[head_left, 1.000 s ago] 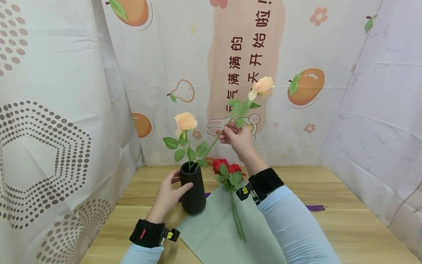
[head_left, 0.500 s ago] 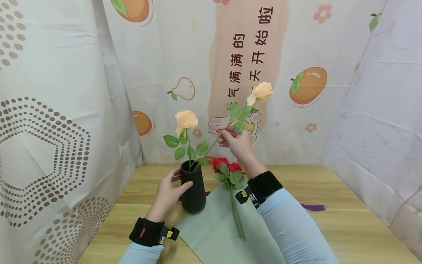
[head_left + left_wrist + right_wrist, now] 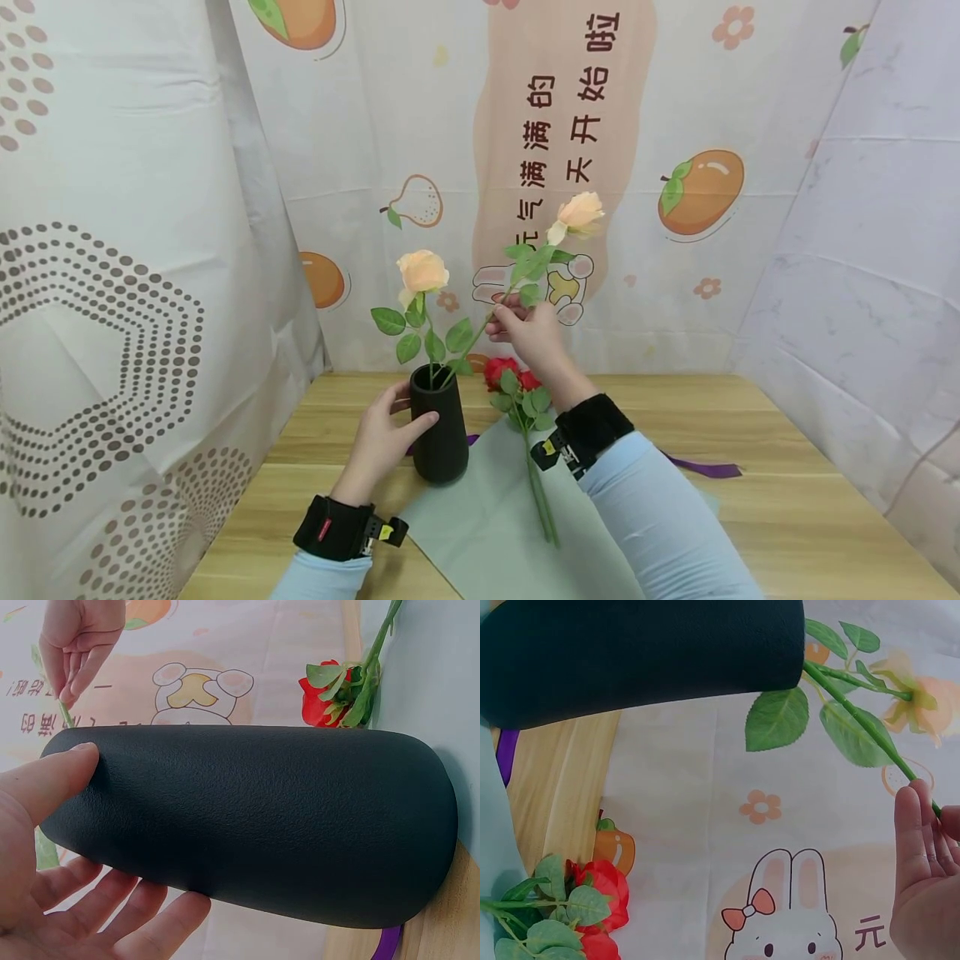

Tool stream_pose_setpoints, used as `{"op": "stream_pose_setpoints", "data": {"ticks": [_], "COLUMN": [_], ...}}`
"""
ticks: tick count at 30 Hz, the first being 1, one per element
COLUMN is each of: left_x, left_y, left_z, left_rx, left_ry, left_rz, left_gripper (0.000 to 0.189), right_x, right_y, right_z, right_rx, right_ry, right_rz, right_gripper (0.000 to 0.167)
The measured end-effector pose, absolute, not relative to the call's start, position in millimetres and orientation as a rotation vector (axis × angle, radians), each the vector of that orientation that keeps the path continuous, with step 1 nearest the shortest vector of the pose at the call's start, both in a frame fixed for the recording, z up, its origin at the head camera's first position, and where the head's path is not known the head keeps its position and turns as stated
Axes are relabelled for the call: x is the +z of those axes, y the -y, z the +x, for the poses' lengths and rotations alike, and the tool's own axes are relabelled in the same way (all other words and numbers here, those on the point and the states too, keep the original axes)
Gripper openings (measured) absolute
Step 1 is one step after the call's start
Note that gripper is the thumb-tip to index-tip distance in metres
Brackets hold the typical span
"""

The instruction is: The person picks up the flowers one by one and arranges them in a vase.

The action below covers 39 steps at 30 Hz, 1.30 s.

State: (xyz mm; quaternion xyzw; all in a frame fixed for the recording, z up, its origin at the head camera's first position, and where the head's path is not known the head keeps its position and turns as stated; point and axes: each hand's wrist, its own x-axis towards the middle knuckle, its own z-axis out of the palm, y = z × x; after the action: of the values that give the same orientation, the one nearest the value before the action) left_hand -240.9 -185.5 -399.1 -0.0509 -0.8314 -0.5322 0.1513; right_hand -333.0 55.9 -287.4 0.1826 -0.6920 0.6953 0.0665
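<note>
My left hand (image 3: pixel 384 440) grips a tapered black vase (image 3: pixel 440 446) near its upper part, thumb on the near side. In the left wrist view the vase (image 3: pixel 247 825) fills the middle, with the fingers curled under it. One peach rose (image 3: pixel 422 273) with green leaves stands upright in it. A second peach rose (image 3: pixel 580 214) leans to the right, its lower stem inside the vase mouth. My right hand (image 3: pixel 534 337) pinches that stem below its leaves. The stem (image 3: pixel 866 727) runs from the rim to my fingertips in the right wrist view; its lower end is hidden.
Red roses (image 3: pixel 501 372) with long stems lie on a sage-green sheet (image 3: pixel 487 517) right of the vase. A purple ribbon (image 3: pixel 708 469) lies on the wooden table (image 3: pixel 795 517), partly under the sheet and arm. Printed curtains (image 3: pixel 360 108) hang behind and at both sides.
My right hand has moved slightly left and down, bringing the leaning peach rose's bloom lower and closer to the upright one. My left hand and the vase have stayed put.
</note>
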Motion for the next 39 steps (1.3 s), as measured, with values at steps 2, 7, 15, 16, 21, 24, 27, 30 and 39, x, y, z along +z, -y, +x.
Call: {"op": "stream_pose_setpoints", "data": {"ticks": [2, 7, 15, 16, 21, 24, 27, 30, 39], "left_x": [-398.8, -397.3, -396.0, -396.1, -396.8, -396.3, -395.7, -396.3, -399.7], "left_y": [185.4, 185.1, 183.6, 183.5, 183.1, 183.4, 184.2, 185.1, 186.8], "left_z": [-240.4, -239.7, -240.2, -240.0, -240.1, -240.6, -241.0, -241.3, -243.2], "left_rx": [-1.530, -1.534, -1.552, -1.553, -1.546, -1.539, -1.531, -1.523, -1.518], "left_ry": [2.388, 2.387, 2.390, 2.391, 2.400, 2.400, 2.401, 2.400, 2.403], "left_rz": [-0.146, -0.144, -0.121, -0.120, -0.122, -0.119, -0.119, -0.124, -0.133], "left_gripper": [0.064, 0.064, 0.064, 0.064, 0.064, 0.064, 0.064, 0.064, 0.065], "right_x": [-288.8, -292.3, -295.8, -296.7, -300.7, -301.8, -302.7, -304.8, -313.1], "right_y": [-54.2, -50.1, -44.8, -44.5, -41.2, -37.8, -34.0, -31.2, -25.5], "right_z": [-332.1, -332.2, -330.8, -330.1, -326.9, -326.0, -325.8, -325.7, -322.5], "right_rx": [2.086, 2.073, 2.086, 2.089, 2.050, 1.991, 1.946, 1.904, 1.746], "right_ry": [2.099, 2.108, 2.112, 2.126, 2.178, 2.178, 2.177, 2.194, 2.308], "right_rz": [0.557, 0.587, 0.649, 0.648, 0.663, 0.704, 0.742, 0.766, 0.786], "right_gripper": [0.017, 0.017, 0.015, 0.016, 0.016, 0.014, 0.013, 0.013, 0.011]}}
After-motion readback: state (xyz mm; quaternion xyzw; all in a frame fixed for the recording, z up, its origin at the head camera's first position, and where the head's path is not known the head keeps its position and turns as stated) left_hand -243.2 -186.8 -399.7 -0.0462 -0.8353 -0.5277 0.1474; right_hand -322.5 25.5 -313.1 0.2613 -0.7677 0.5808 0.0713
